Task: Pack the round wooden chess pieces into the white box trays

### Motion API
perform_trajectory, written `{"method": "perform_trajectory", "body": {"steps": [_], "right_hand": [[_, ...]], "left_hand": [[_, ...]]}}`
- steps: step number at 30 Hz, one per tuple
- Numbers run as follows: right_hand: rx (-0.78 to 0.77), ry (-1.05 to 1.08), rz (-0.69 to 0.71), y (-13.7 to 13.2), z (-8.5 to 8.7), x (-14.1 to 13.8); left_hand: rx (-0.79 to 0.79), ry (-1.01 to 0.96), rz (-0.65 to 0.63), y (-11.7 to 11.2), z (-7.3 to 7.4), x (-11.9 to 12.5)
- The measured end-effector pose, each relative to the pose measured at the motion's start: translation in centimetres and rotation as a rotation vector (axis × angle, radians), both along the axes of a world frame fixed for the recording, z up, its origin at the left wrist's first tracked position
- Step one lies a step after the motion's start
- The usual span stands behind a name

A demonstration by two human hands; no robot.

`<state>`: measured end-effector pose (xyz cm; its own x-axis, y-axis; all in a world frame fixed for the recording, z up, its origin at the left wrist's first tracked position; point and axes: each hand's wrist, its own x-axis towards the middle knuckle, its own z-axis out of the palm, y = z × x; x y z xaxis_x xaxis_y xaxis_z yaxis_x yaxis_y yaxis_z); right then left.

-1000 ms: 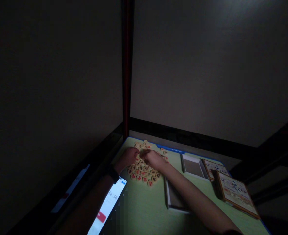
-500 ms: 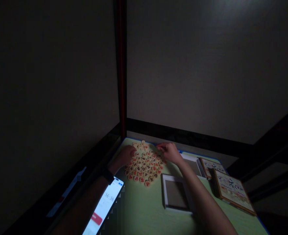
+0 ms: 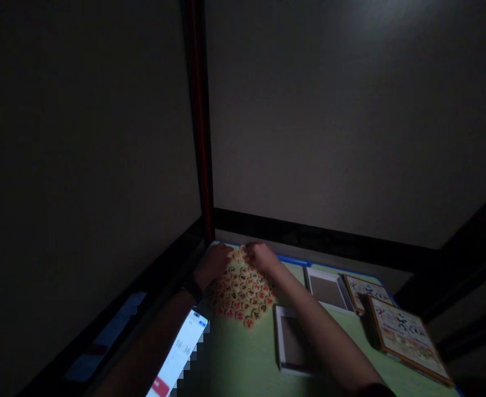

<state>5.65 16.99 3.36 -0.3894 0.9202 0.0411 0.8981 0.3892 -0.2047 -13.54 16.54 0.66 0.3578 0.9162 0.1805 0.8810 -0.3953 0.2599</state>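
Many round wooden Chinese chess pieces (image 3: 243,289), with red or black characters, lie face up in a close cluster on the green table. Behind them is a small group of pale pieces (image 3: 239,254) with no characters that I can make out. My left hand (image 3: 218,261) is at the left side of this group, its fingers curled in against a piece. At the group's right side my right hand (image 3: 263,257) has its fingers bent and pressed together at a piece, its fingertips partly hidden in shadow. My right forearm passes over an open box tray (image 3: 281,339).
Another open tray (image 3: 329,291) stands further back on the right. Two printed box lids (image 3: 406,333) overlap at the table's right side. A lit phone (image 3: 181,350) showing a timer is beside my left forearm. Walls stand close behind and left of the green table (image 3: 235,364).
My right hand has moved left to the pale pieces at the back. My left hand has shifted slightly toward that same group. The whole view has tilted a little.
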Motion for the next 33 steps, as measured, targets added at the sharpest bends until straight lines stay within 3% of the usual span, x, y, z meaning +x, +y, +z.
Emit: {"method": "perform_trajectory", "body": {"steps": [5, 11, 18, 25, 29, 33], "right_hand": [[0.002, -0.06, -0.015, 0.4, -0.6, -1.0], [-0.018, -0.101, -0.037, 1.4, 0.4, 2.2], [-0.056, -0.171, 0.026, 1.8, -0.3, 3.9], [0.003, -0.13, 0.109, 2.7, 0.3, 0.0], [-0.033, -0.143, 0.159, 3.1, -0.5, -2.5], [-0.068, -0.167, 0.151, 2.6, -1.2, -2.9]], "left_hand": [[-0.06, 0.025, -0.016, 0.7, 0.7, 1.1], [-0.088, 0.026, -0.019, 0.7, 0.5, 1.0], [-0.092, -0.023, -0.016, 0.7, 0.0, 1.0], [-0.077, -0.052, -0.042, 0.6, -0.4, 0.6], [-0.068, -0.098, -0.056, 0.9, -1.1, 0.4], [-0.057, -0.11, -0.089, 1.1, -1.8, 0.0]]}}
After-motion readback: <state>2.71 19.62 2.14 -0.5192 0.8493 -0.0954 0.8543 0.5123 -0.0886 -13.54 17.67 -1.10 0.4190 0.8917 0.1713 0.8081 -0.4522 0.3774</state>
